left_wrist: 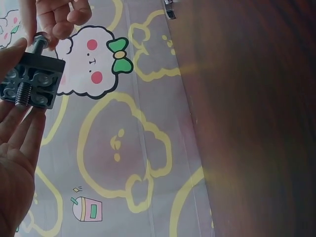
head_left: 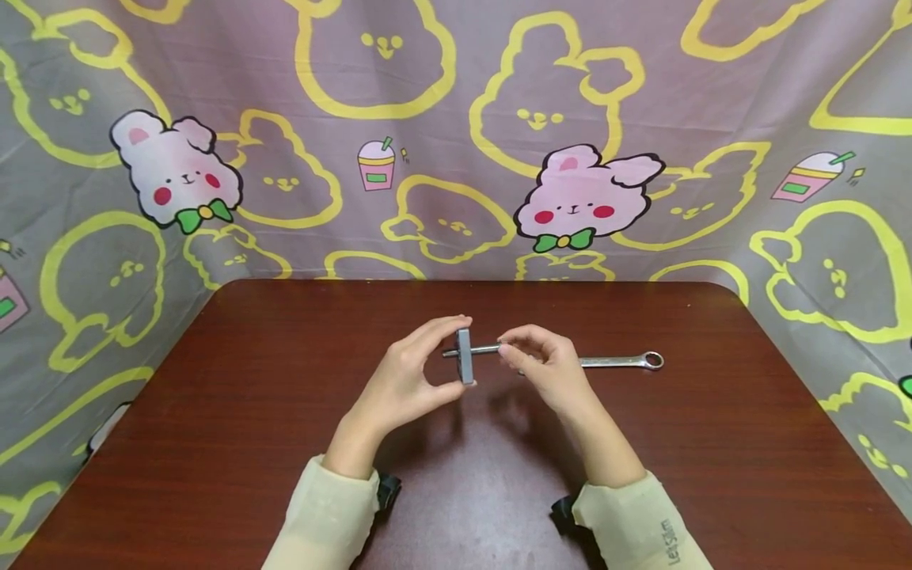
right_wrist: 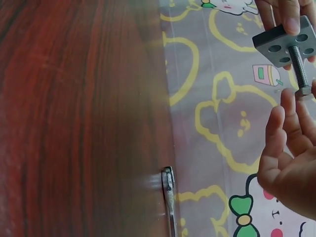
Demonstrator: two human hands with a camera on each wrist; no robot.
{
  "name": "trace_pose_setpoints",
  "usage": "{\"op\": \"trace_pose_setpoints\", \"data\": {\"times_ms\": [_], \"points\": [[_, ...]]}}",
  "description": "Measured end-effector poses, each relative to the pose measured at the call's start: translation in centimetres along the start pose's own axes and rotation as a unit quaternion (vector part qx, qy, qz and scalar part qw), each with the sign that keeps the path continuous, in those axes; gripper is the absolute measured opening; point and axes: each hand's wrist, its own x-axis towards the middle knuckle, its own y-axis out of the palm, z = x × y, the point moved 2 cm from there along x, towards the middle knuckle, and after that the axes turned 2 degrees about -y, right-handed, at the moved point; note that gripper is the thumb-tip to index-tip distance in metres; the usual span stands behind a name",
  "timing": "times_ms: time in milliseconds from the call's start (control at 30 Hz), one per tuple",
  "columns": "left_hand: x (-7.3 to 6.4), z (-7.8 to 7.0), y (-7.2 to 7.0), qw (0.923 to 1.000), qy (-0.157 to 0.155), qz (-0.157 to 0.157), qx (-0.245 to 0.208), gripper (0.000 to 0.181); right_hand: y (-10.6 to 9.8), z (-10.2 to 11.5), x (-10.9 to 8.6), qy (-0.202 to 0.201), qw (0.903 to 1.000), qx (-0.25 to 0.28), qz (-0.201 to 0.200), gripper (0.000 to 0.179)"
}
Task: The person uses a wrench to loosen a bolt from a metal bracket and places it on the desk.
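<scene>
Above the table, my left hand [head_left: 409, 376] grips a grey square block [head_left: 465, 356] by its edges, thumb below and fingers on top. Several round holes show on the block's face in the right wrist view. A threaded bolt [right_wrist: 298, 66] runs through the middle of the block, its tip sticking out on the left side. My right hand [head_left: 552, 368] pinches the bolt's hex head [right_wrist: 303, 91] between thumb and fingers, to the right of the block. Behind the right hand a combination wrench [head_left: 620, 362] lies on the table, its open end partly hidden by that hand.
The dark red-brown wooden table [head_left: 235, 412] has rounded far corners. A cloth curtain [head_left: 442, 142] printed with cartoon rabbits hangs behind it and along both sides. Dark straps [head_left: 388, 491] show at the cuffs of the pale sleeves.
</scene>
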Motion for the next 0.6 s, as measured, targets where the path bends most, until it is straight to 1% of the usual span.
{"op": "trace_pose_setpoints", "data": {"times_ms": [100, 233, 367, 500, 600], "points": [[0.01, 0.08, -0.04, 1.0, -0.002, -0.001, -0.002, 0.073, -0.03, 0.04, -0.04, -0.027, 0.9995, 0.004, 0.015, 0.024], [0.07, 0.06, -0.04, 1.0, -0.005, 0.001, -0.003, 0.073, -0.05, 0.07, -0.05, -0.054, 0.9982, 0.014, 0.024, 0.025], [0.0, 0.07, 0.0, 0.9999, -0.008, 0.004, -0.004, 0.073, 0.06, 0.11, -0.07, -0.065, 0.9973, 0.027, 0.024, 0.023], [-0.06, 0.07, -0.08, 1.0, -0.005, 0.0, -0.004, 0.073, 0.18, 0.23, -0.09, -0.084, 0.9958, 0.03, 0.02, 0.022], [-0.02, -0.01, -0.17, 1.0, -0.001, -0.004, -0.005, 0.074, 0.15, 0.25, -0.05, -0.084, 0.9961, 0.023, 0.013, 0.024]]}}
